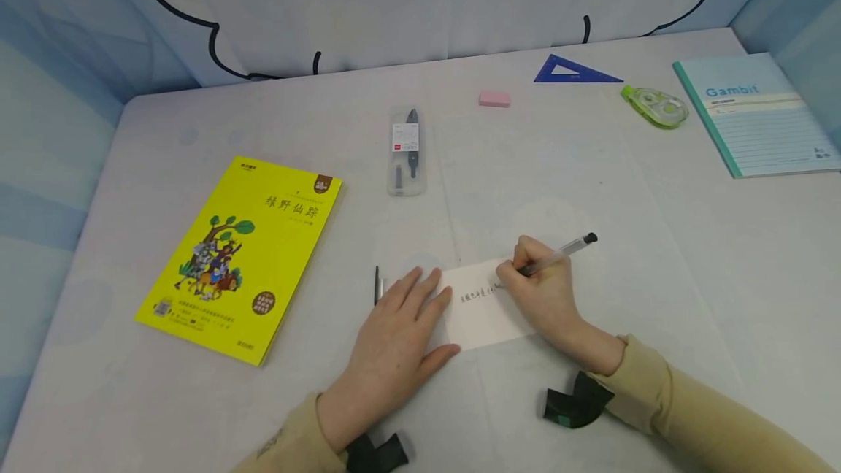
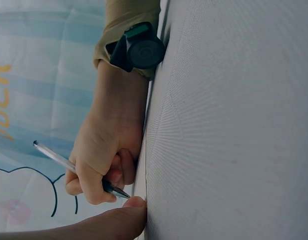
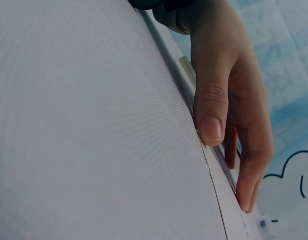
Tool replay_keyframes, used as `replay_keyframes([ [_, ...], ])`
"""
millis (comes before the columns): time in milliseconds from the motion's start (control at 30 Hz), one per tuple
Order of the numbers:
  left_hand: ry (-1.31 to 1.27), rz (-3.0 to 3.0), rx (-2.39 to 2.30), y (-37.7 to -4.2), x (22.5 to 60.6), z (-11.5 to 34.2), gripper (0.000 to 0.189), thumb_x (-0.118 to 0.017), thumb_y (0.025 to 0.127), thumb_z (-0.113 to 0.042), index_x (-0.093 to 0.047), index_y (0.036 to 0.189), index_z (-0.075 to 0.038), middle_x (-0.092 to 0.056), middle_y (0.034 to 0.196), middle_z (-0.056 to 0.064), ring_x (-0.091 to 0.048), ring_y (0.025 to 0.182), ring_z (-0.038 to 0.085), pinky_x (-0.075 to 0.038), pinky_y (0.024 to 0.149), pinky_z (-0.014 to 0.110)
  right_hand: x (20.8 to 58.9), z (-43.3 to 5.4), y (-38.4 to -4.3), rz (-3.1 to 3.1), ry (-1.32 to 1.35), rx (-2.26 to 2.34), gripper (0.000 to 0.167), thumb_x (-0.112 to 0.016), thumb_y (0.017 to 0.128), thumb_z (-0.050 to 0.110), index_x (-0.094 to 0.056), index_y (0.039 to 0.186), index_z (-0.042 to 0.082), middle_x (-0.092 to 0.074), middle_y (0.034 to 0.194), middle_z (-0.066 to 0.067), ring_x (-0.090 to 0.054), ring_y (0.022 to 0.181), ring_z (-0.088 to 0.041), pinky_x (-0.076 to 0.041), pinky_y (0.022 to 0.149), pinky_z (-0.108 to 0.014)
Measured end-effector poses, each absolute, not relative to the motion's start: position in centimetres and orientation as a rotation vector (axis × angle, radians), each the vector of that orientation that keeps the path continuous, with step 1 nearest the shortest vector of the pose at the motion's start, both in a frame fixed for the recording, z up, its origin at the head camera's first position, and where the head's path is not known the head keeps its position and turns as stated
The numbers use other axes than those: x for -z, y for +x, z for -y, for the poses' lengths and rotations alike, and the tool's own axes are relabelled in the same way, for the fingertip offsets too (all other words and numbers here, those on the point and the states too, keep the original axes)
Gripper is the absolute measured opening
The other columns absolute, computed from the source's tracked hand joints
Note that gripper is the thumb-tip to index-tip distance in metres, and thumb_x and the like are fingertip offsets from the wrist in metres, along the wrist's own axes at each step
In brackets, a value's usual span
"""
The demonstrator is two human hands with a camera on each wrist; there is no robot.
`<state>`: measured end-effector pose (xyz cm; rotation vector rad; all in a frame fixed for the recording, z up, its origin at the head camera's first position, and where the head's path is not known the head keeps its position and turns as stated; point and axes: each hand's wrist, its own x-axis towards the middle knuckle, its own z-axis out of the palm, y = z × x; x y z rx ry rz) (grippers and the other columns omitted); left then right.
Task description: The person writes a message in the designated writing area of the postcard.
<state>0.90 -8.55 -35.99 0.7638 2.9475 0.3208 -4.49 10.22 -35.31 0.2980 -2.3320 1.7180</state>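
A gel pen [image 1: 578,244] with a clear barrel and dark end is pinched in my right hand [image 1: 550,305]. Its tip is hidden by the fingers in the head view; in the left wrist view the pen's metal tip [image 2: 123,194] points down at the paper. Dark handwriting runs in a line across the white sheet of paper [image 1: 489,327]. My left hand [image 1: 390,349] lies spread over the sheet's left side, thumb at its lower edge. In the right wrist view, the left thumb [image 3: 212,112] is straight. A thin dark stick [image 1: 377,285] shows beside the left fingers, partly hidden.
A yellow book [image 1: 243,261] lies to the left. Farther back are a clear compass case [image 1: 406,152], a pink eraser [image 1: 494,99], a blue set square [image 1: 574,71] and a green correction tape [image 1: 657,106]. A Gambit notebook [image 1: 758,119] sits at the far right.
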Motion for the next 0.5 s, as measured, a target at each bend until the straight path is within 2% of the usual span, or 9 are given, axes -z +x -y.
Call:
replay_keyframes([
  [500, 0.762, -2.949, -0.315, 0.89, 36.04, 8.52, 0.066, -0.059, 0.084, -0.052, -0.046, 0.136, -0.013, -0.035, 0.147, 0.008, -0.028, 0.137, 0.026, -0.026, 0.112, 0.04, 35.34, -10.26, -4.46, 2.309, 0.325, -1.73, 0.034, -0.047, 0.063, -0.024, -0.027, 0.052, 0.001, -0.02, 0.052, 0.005, -0.02, 0.051, 0.0, -0.015, 0.043, -0.024],
])
